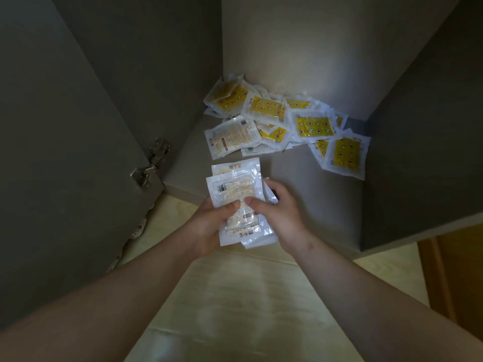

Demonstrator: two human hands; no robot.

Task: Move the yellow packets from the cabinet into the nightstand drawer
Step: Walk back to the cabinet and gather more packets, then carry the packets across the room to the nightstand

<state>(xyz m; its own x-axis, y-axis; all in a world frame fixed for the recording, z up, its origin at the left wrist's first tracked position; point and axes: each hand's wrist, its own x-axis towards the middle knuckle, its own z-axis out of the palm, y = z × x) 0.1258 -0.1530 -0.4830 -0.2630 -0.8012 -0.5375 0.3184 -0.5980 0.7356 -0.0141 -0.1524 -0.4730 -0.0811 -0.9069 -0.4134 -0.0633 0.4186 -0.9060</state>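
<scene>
A small stack of yellow packets (pixel 236 202) is pinched between the left hand (pixel 209 226) and the right hand (pixel 279 212), thumbs pressed on top, over the front edge of the cabinet floor (pixel 300 184). A large heap of packets (pixel 282 121) lies in the back corners. The nightstand drawer is not seen, so most of the task is judged undone.

Both bare forearms reach forward and meet at the packet stack (pixel 232 184). The left grip (pixel 209 226) cups its left edge, thumb on top. The right grip (pixel 283 218) pinches its right edge.
</scene>
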